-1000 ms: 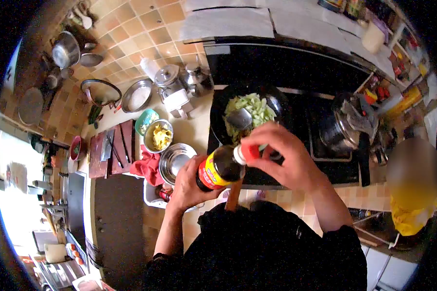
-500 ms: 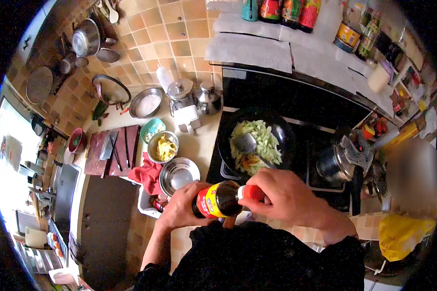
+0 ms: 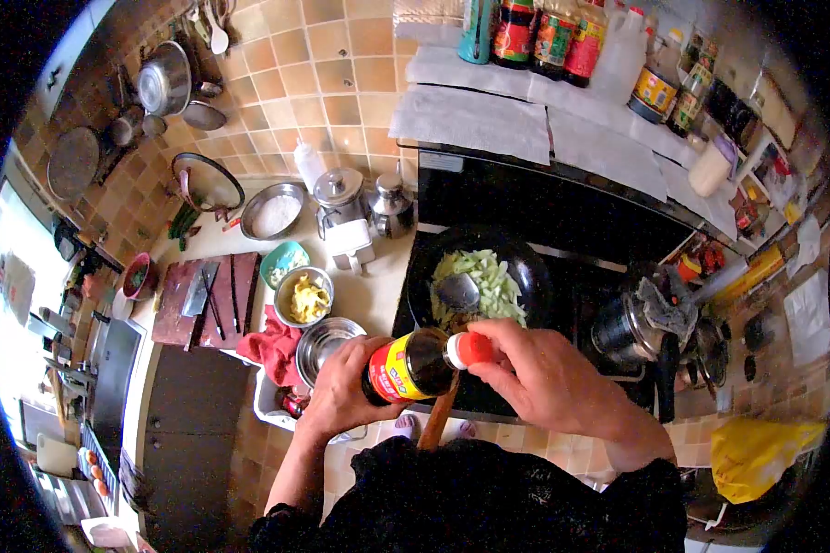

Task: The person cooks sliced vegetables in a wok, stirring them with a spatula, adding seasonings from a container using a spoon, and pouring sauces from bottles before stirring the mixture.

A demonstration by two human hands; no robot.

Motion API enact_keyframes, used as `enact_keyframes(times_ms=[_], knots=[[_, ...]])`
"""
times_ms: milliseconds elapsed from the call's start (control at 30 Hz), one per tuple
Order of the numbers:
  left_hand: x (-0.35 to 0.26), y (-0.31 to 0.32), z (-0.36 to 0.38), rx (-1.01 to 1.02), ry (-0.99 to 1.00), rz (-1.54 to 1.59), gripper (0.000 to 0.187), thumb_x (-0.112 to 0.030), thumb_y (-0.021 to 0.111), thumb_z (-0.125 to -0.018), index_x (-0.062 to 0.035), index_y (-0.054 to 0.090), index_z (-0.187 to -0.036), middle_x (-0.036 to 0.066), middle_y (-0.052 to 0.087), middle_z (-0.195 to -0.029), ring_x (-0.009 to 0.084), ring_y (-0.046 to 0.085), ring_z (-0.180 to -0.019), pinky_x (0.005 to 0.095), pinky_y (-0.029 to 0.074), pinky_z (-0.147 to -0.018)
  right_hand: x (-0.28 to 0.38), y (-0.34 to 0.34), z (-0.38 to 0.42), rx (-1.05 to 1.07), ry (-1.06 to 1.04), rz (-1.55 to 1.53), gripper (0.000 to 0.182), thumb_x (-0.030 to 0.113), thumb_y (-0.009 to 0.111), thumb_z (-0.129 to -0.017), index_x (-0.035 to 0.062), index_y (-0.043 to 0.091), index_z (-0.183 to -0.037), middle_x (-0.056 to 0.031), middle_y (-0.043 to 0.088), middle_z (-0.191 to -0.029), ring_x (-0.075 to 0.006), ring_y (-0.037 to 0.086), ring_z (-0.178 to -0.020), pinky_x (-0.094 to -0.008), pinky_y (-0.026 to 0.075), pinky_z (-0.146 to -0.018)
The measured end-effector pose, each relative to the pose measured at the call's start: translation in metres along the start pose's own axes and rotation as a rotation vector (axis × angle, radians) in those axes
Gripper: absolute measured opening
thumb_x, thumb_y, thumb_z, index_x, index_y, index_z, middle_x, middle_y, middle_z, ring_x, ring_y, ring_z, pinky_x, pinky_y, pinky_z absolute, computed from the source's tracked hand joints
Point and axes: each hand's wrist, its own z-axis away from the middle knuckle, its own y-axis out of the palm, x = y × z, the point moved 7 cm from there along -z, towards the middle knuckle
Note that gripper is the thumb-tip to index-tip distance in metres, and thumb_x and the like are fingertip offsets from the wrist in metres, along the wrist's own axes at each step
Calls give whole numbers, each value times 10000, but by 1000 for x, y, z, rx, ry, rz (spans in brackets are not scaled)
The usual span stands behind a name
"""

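Note:
A dark sauce bottle (image 3: 408,367) with a red and yellow label lies tilted nearly sideways in front of my body. My left hand (image 3: 349,387) is wrapped round its base. At the other end, my right hand (image 3: 535,373) pinches the red cap (image 3: 471,350), which sits at the bottle's mouth. Just beyond the hands, a black wok (image 3: 530,276) on the stove holds chopped pale green vegetable (image 3: 493,281) and a metal spatula (image 3: 458,291). The spatula's handle is partly hidden behind my right hand and the bottle.
Left of the stove are a steel bowl of yellow food (image 3: 309,300), an empty steel bowl (image 3: 323,346), a red cloth (image 3: 275,348) and a cutting board (image 3: 171,309) with a knife. A pot (image 3: 622,327) stands right of the wok. Bottles (image 3: 553,37) line the shelf.
The view has tilted up slightly, so more of the shelf bottles shows. Both hands still hold the bottle and cap, and a wooden handle and feet now show below the bottle.

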Motion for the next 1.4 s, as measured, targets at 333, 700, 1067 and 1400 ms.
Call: enact_keyframes(times_ms=[333,700,1067,1400], knots=[[4,1,14,-11,-25,6,797,-273,878,-573,-49,531,-1254,174,632,-1104,374,627,-1013,462,503,-899,9,-5,-11,75,3,325,651,456,751,-831,20,547,-1269,-162,665,-841,-316,675,-699,-403,521,-601],[12,-3,40,-125,-92,44,813,-276,899,-559,-52,539,-1253,173,628,-1099,354,635,-1030,424,509,-910,16,18,-14,120,-163,-98,485,31,640,-898,45,474,-1354,-185,628,-1074,-334,662,-926,-415,536,-804],[72,-19,152,-477,-675,520,776,-145,913,-555,22,557,-1223,118,641,-1172,213,634,-1079,358,512,-965,-161,62,-15,6,216,225,127,156,662,-876,82,671,-979,-117,648,-921,-309,642,-865,-414,515,-757],[73,-3,202,-421,-819,557,796,-161,928,-556,23,564,-1239,115,641,-1203,214,629,-1101,377,495,-993,-223,173,-70,90,98,437,324,199,739,-835,93,633,-1123,-101,629,-981,-316,572,-1052,-433,490,-880]])
